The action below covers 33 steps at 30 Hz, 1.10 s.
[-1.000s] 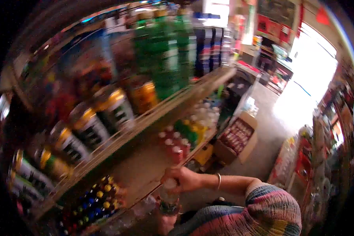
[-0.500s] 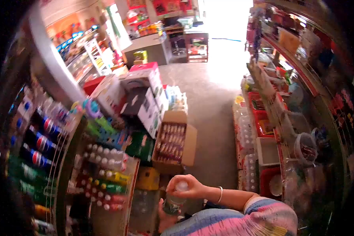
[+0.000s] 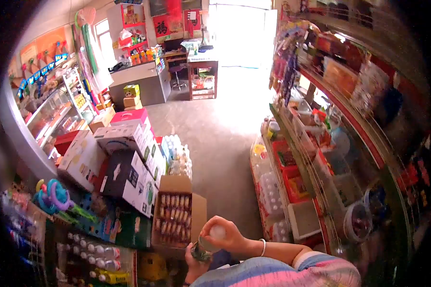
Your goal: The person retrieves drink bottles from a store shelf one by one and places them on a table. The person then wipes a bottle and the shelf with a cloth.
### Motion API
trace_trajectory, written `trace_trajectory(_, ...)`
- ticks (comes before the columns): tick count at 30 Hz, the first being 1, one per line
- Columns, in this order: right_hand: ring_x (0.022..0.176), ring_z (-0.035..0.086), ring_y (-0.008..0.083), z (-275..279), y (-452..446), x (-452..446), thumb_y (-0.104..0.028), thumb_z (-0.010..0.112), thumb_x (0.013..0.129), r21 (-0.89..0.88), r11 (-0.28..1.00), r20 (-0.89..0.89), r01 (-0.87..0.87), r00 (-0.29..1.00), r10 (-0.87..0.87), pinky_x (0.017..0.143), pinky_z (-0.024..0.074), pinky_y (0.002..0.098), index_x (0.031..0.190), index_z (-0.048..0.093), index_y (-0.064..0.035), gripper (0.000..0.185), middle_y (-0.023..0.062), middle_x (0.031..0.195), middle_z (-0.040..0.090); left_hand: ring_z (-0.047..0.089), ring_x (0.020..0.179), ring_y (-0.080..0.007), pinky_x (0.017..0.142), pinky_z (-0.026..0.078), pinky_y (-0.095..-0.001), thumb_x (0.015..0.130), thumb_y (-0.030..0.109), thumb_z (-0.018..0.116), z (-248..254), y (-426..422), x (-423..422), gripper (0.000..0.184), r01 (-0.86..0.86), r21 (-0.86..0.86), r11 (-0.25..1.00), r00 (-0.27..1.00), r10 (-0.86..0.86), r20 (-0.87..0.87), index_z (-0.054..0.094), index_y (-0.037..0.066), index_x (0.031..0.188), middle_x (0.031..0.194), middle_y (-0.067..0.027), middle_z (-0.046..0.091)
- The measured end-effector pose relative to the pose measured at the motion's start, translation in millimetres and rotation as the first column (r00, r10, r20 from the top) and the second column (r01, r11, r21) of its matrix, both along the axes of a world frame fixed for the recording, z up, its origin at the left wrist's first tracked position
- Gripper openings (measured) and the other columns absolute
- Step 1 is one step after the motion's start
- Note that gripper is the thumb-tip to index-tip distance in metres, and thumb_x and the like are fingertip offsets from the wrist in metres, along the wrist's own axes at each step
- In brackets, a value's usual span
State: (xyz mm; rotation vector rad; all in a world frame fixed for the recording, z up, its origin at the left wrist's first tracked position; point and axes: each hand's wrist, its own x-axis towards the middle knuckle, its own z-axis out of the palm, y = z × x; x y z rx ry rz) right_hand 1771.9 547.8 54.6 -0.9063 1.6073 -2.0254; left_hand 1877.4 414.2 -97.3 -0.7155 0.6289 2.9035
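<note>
A bottle with a dark green label is close to my body at the bottom middle of the head view. My left hand is wrapped round its lower part from the left side. Over the top, the fingers of my right hand curl around a round white cap. The right wrist wears a pale bangle. Just left of my hands stands an open cardboard box holding rows of small packages. My fingers hide much of the bottle.
Stacked cartons and bottled drinks line the left side. Shelves with red bins and packed bottles run along the right. Between them the concrete floor leads to a bright doorway and a counter.
My view has swung to the right and up, so the shelves and boxes sit further left in view. Both hands stay on the bottle, with the right over the cap.
</note>
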Motion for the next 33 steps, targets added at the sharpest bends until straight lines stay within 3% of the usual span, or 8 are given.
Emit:
trace_trajectory(7, 0.108, 0.051, 0.0170, 26.6, -68.0, -139.6, -0.008, 0.071, 0.077, -0.022, 0.999, -0.046, -0.031, 0.999, 0.029, 0.095, 0.0406, 0.0336, 0.120, 0.041, -0.0029, 0.053, 0.0090, 0.111, 0.055, 0.061, 0.074, -0.0227, 0.057, 0.050, -0.0353, 0.086, 0.048, 0.037, 59.3, -31.6, -160.7, 0.047, -0.274, -0.401, 0.874, 0.961, 0.265, -0.079, 0.058, 0.011, 0.107, 0.091, -0.0057, 0.063)
trace_trajectory(10, 0.117, 0.046, 0.0190, 21.7, -84.2, -194.0, -0.012, 0.076, 0.073, -0.069, 0.997, -0.010, -0.045, 0.999, 0.045, 0.101, 0.0347, 0.0359, 0.133, 0.033, -0.0049, 0.074, 0.0113, 0.123, 0.049, 0.061, 0.087, -0.0230, 0.067, 0.052, -0.0366, 0.086, 0.049, 0.037, 63.1, -71.5, -218.1, 0.050, -0.039, 0.174, 0.984, 0.998, 0.047, -0.044, 0.055, 0.012, 0.113, 0.102, -0.0070, 0.062)
trace_trajectory(18, 0.119, 0.045, 0.0189, -29.7, -97.1, -328.6, -0.016, 0.081, 0.068, -0.052, 0.994, -0.118, 0.094, 0.988, -0.100, 0.100, 0.0365, 0.0351, 0.136, 0.030, -0.0058, 0.085, 0.0114, 0.131, 0.043, 0.053, 0.109, -0.0261, 0.093, 0.044, -0.0400, 0.089, 0.049, 0.034, 118.3, -73.1, -361.5, 0.058, 0.116, -0.289, 0.950, 0.993, -0.104, 0.055, 0.045, 0.008, 0.127, 0.122, -0.0102, 0.052)
trace_trajectory(21, 0.117, 0.047, 0.0221, -76.7, -97.7, -393.5, -0.024, 0.085, 0.063, 0.136, 0.988, -0.174, 0.079, 0.983, -0.055, 0.101, 0.0362, 0.0357, 0.136, 0.026, -0.0059, 0.096, 0.0122, 0.127, 0.049, 0.053, 0.110, -0.0260, 0.093, 0.046, -0.0366, 0.090, 0.050, 0.032, 59.3, -81.1, -427.9, 0.058, 0.056, -0.589, 0.806, 0.981, -0.154, -0.117, 0.045, 0.007, 0.127, 0.124, -0.0117, 0.051)
trace_trajectory(24, 0.113, 0.050, 0.0202, -91.8, -90.0, -463.0, -0.021, 0.083, 0.065, 0.138, 0.990, -0.130, 0.033, 0.991, -0.015, 0.097, 0.0394, 0.0346, 0.134, 0.029, -0.0050, 0.089, 0.0119, 0.122, 0.052, 0.054, 0.108, -0.0251, 0.091, 0.047, -0.0318, 0.090, 0.031, 0.045, 58.6, -85.5, -498.8, 0.042, -0.220, -0.911, 0.348, 0.896, -0.296, -0.330, 0.045, 0.004, 0.123, 0.123, -0.0128, 0.051)
trace_trajectory(27, 0.106, 0.052, 0.0165, -43.3, -84.3, -541.2, -0.020, 0.083, 0.066, 0.077, 0.981, -0.148, 0.176, 0.975, -0.164, 0.092, 0.0430, 0.0343, 0.126, 0.039, -0.0030, 0.076, 0.0114, 0.116, 0.055, 0.056, 0.106, -0.0244, 0.092, 0.045, -0.0320, 0.084, 0.012, 0.058, 44.8, -81.8, -583.3, 0.041, -0.026, -0.749, 0.662, 0.925, -0.268, -0.269, 0.045, 0.001, 0.121, 0.117, -0.0118, 0.054)
trace_trajectory(30, 0.103, 0.054, 0.0161, -11.7, -66.5, -624.6, -0.019, 0.084, 0.063, 0.045, 0.973, -0.165, 0.229, 0.962, -0.218, 0.090, 0.0448, 0.0327, 0.121, 0.045, -0.0020, 0.072, 0.0113, 0.112, 0.057, 0.056, 0.105, -0.0242, 0.093, 0.045, -0.0334, 0.084, 0.012, 0.060, 78.4, -80.9, -664.4, 0.042, -0.172, -0.971, 0.164, 0.827, -0.512, -0.233, 0.045, 0.000, 0.121, 0.115, -0.0113, 0.056)
trace_trajectory(33, 0.102, 0.058, 0.0187, -6.2, -63.1, -689.8, -0.019, 0.086, 0.058, -0.016, 0.960, -0.237, 0.281, 0.931, -0.277, 0.089, 0.0459, 0.0320, 0.122, 0.045, -0.0006, 0.078, 0.0113, 0.111, 0.058, 0.056, 0.105, -0.0234, 0.093, 0.044, -0.0356, 0.085, 0.016, 0.060, 105.2, -74.5, -726.5, 0.041, -0.176, -0.979, 0.105, 0.851, -0.484, -0.205, 0.046, 0.000, 0.120, 0.115, -0.0114, 0.056)
